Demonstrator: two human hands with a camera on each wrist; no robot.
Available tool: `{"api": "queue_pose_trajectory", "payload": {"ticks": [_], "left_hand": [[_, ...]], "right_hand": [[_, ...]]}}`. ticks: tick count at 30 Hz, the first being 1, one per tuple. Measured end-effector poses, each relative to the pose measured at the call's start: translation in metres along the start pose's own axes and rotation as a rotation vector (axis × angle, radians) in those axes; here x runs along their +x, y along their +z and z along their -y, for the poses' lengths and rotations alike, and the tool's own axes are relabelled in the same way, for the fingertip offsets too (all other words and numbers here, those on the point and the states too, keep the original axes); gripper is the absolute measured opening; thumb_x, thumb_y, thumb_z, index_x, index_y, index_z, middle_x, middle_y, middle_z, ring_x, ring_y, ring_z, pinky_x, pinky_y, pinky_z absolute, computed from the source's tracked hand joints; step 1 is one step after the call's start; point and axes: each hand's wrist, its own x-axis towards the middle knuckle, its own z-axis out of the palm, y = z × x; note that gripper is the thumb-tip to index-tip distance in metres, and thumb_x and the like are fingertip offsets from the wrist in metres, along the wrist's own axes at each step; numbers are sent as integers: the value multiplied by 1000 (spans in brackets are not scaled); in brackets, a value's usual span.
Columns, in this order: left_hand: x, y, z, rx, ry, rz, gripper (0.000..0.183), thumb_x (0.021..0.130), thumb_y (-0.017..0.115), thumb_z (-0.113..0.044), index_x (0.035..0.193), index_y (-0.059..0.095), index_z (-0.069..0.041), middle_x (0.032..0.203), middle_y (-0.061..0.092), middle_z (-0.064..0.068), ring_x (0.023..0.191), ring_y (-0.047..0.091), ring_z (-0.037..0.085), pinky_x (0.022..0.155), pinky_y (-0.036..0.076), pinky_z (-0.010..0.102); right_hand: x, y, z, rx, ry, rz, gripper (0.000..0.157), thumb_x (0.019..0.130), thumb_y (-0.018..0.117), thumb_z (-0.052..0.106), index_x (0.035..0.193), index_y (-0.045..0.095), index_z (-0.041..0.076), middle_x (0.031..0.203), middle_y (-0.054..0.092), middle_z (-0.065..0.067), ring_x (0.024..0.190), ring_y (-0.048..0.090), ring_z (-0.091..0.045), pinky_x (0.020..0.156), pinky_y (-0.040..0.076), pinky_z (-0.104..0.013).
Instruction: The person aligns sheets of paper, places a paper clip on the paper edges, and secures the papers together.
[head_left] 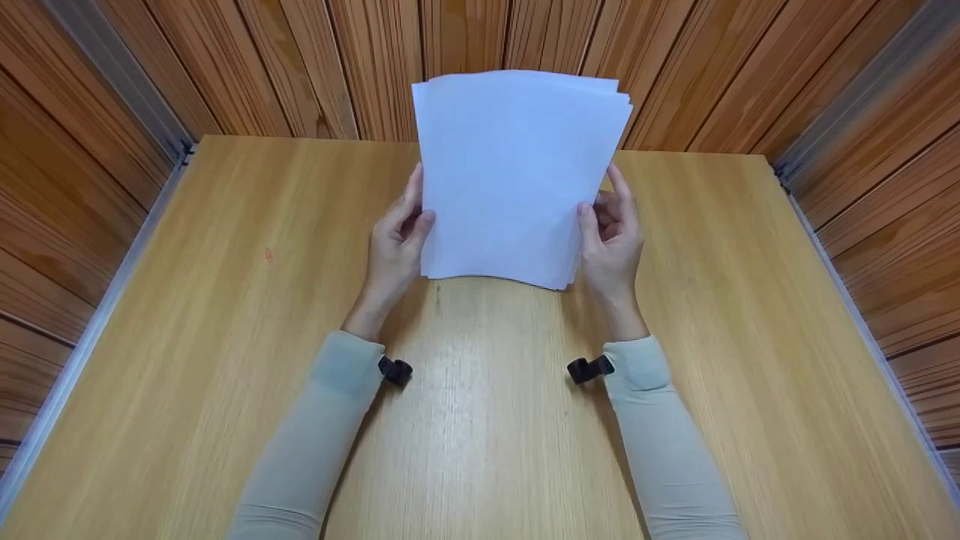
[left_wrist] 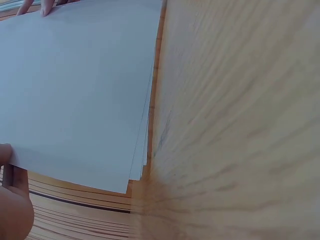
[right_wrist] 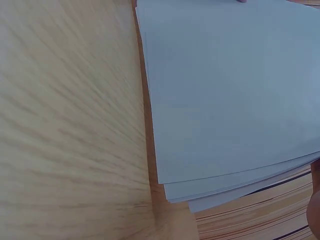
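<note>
Both hands hold a stack of white paper sheets [head_left: 517, 172] raised over the table, its face toward the head camera. My left hand [head_left: 397, 240] grips the left edge, thumb in front and fingers behind. On the right edge, my right hand [head_left: 615, 240] pinches the stack the same way, with some fingers curled behind it. The sheets [right_wrist: 230, 100] are uneven, and several corners stick out at the lower right in the right wrist view. In the left wrist view the paper [left_wrist: 80, 95] also shows staggered edges. Its surface looks blank.
A small orange paper clip [head_left: 268, 255] lies on the wooden table [head_left: 480, 450] to the left of my hands. Wood-plank walls [head_left: 285, 67] rise behind the table and at both sides. Metal rails [head_left: 82, 337] run along the table's side edges.
</note>
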Motion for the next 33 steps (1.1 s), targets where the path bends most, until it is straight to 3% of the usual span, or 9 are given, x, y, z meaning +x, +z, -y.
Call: {"api": "queue_pose_trajectory", "payload": {"ticks": [8,12,20,28,33], "left_hand": [[0,1,-1,53,8,-52,57,105,61,4,159,46,-5,158,54,11,144,53,16,117,45,36],[0,2,-2,40,6,-63,56,104,61,5,158,46,-4,161,50,11,147,50,18,119,43,36],[0,1,0,2,-12,-42,58,105,61,2,160,43,-4,163,46,9,141,55,19,111,50,34],[-1,1,0,69,-9,-43,54,109,59,-10,161,44,-10,162,49,4,141,55,16,113,49,34],[0,1,1,118,49,-81,50,110,58,-10,158,47,-7,160,51,8,143,54,16,114,47,32]], "right_hand": [[-1,1,2,19,-29,-31,53,102,66,-2,153,49,-2,106,71,-13,87,65,-17,78,52,-24],[0,0,1,10,-50,-31,52,103,66,-2,153,50,-2,107,72,-13,87,66,-17,79,53,-24],[-1,0,2,11,-23,-8,52,104,64,0,154,50,4,108,72,-14,89,66,-20,78,52,-25],[-1,0,0,23,-20,-15,52,105,62,1,155,48,2,110,72,-13,92,68,-21,79,53,-26],[-1,0,-4,-2,-87,-29,53,103,62,-1,154,48,-1,107,73,-14,85,67,-18,72,51,-24]]}}
